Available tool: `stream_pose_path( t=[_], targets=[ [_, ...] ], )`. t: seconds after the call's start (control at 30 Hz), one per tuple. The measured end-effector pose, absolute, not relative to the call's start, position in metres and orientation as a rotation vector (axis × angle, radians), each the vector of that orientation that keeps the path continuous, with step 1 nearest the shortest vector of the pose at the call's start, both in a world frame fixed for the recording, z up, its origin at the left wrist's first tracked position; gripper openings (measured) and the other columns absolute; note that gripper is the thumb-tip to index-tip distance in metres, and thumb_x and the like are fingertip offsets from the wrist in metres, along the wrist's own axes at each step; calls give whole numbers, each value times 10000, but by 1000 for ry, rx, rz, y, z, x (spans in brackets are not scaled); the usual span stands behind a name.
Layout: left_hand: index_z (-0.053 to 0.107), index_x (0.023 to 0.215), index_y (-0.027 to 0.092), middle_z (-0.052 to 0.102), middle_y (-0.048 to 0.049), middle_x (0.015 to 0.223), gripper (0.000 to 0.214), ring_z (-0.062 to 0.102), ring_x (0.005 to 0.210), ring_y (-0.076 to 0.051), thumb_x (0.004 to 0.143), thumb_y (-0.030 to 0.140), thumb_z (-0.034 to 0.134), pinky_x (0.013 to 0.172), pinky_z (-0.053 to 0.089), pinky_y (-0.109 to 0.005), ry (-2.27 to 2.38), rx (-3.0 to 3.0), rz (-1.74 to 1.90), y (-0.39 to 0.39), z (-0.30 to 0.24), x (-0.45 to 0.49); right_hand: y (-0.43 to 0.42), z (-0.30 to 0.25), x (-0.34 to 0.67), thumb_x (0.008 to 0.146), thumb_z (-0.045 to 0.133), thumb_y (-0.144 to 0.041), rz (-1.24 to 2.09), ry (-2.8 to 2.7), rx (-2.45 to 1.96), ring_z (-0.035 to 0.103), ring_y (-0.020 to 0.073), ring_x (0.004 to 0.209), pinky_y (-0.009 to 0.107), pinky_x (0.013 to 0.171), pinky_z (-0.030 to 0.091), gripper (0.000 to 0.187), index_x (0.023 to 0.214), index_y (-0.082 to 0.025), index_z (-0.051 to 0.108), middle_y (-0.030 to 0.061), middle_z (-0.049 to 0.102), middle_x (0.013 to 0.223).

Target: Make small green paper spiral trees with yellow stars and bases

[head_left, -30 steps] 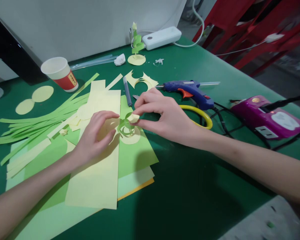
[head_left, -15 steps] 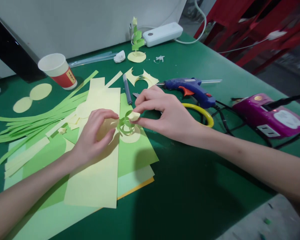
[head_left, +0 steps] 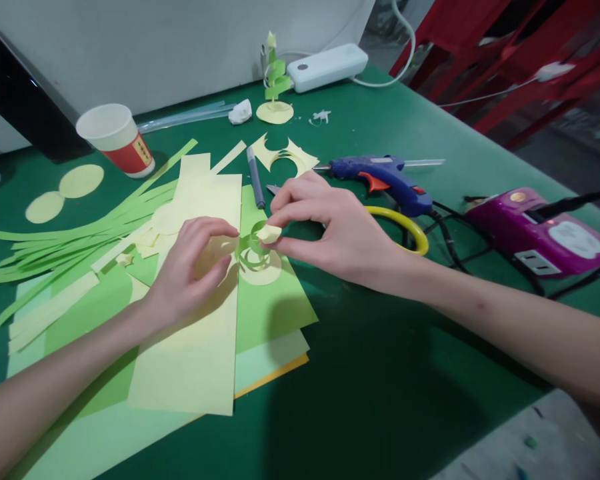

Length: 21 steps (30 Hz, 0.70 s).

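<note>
A small pale yellow folded paper star [head_left: 269,233] is pinched between the thumb and fingers of my right hand [head_left: 337,230]. It sits at the top of a curled green paper strip [head_left: 245,248], which rises over a pale yellow paper disc [head_left: 266,272]. My left hand [head_left: 193,267] is just left of the curl, thumb and fingers curved and apart, holding nothing. Whether its index fingertip touches the strip I cannot tell. Under both hands lie a pale yellow sheet [head_left: 195,373] and green sheets [head_left: 285,310]. A finished-looking spiral paper piece topped with a star [head_left: 275,83] stands at the back.
Right of my hands lie a blue glue gun [head_left: 387,177], yellow-handled scissors [head_left: 415,230] and a purple power socket [head_left: 540,230]. Green strips [head_left: 105,233], a paper cup [head_left: 117,143] and a marker [head_left: 255,179] are left and behind. A white power strip [head_left: 327,67] stands at the back.
Almost nothing differs: both hands keep their positions, and the right still pinches the star over the curl. The view has shifted very slightly.
</note>
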<state>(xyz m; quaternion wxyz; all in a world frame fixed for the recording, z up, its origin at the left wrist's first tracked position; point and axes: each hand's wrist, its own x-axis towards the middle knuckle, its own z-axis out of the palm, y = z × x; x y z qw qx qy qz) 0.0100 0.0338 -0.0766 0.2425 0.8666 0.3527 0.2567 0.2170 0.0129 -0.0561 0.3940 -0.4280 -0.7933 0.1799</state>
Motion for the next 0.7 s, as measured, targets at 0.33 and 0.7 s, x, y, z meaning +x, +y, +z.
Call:
stream_pose_path(
  t=[0.33,0.7],
  targets=[
    [508,1016,223,569,-36,1042,164,495,1025,-195,857,218,468,906,410,-366,988,2348,679,32,-74,11,12,-54,218,739,630,-203,503,-1992,-1103,455,155,755,317,681,387,70,709,-178,688,25,566,727],
    [512,1019,206,562,-34,1047,169,487,1030,-184,855,192,475,908,401,-340,983,2342,680,32,-74,10,13,-51,223,736,653,-229,539,-1977,-1097,492,163,779,338,702,409,62,715,-177,680,29,591,761]
  ],
)
